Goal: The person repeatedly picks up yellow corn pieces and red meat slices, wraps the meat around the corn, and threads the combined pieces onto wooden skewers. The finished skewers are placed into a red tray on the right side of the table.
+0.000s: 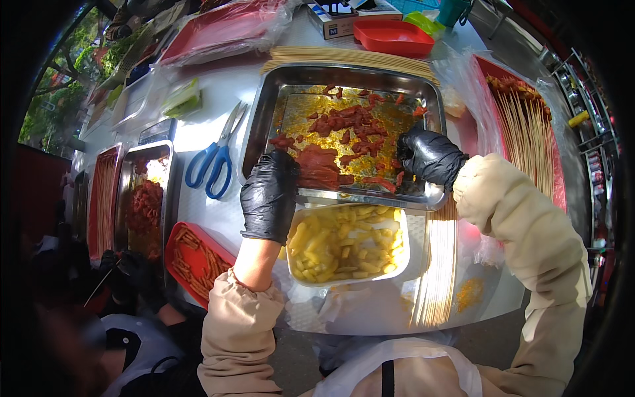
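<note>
A deep stainless steel tray point(342, 196) sits before me with strips and scraps of red marinated raw meat point(347, 121) in oily yellow-orange liquid. My left hand point(270, 193), in a black glove, reaches over the tray's near left side. Its fingertips are hidden beside a flat pile of meat slices point(320, 166). Over the right side of the tray, my gloved right hand point(430, 154) has its fingers curled in; whether they pinch anything is hidden. Directly below the tray stands a white plastic container point(347, 282) of yellow pickled pepper pieces point(317, 248).
Blue-handled scissors point(216, 159) lie left of the tray. Bamboo skewers point(436, 268) lie at the near right, and more point(347, 55) behind the tray. A red tray point(558, 173) holds loaded skewers. At left are a red dish point(173, 263) and a co-worker's gloved hands point(124, 270) with a skewer.
</note>
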Tool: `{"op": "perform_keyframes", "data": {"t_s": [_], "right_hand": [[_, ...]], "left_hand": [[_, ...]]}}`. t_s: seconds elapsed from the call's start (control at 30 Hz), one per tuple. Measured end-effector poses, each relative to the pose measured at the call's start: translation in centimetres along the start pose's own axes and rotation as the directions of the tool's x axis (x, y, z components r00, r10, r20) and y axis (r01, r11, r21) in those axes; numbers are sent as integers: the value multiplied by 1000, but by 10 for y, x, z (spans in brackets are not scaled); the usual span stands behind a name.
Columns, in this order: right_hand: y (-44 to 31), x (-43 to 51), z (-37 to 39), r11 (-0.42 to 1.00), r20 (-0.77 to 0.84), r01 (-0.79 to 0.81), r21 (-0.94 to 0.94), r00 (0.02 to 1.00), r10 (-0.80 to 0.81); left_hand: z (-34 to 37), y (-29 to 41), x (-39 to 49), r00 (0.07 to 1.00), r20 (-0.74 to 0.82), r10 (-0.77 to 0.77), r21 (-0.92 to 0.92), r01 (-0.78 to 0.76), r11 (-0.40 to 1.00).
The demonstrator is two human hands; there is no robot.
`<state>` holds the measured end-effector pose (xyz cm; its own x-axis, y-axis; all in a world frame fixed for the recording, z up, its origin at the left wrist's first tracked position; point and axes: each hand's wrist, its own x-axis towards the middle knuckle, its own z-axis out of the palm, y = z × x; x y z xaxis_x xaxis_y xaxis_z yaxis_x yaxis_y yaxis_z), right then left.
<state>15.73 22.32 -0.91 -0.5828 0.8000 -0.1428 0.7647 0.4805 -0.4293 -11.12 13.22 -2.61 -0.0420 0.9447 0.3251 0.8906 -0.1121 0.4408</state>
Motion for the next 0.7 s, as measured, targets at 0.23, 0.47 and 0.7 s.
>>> {"op": "perform_keyframes", "data": {"t_s": [0.23, 0.47, 0.7], "right_hand": [[-27, 2, 29, 960, 166, 82, -266, 985, -38], [-13, 10, 26, 998, 189, -22, 53, 982, 12], [-17, 13, -8, 690, 279, -133, 711, 955, -104]], "left_hand": [[-9, 12, 2, 990, -141, 1, -31, -5, 1000], [-15, 51, -1, 1000, -7, 23, -260, -24, 965], [9, 72, 0, 984, 138, 109, -555, -15, 832]]}}
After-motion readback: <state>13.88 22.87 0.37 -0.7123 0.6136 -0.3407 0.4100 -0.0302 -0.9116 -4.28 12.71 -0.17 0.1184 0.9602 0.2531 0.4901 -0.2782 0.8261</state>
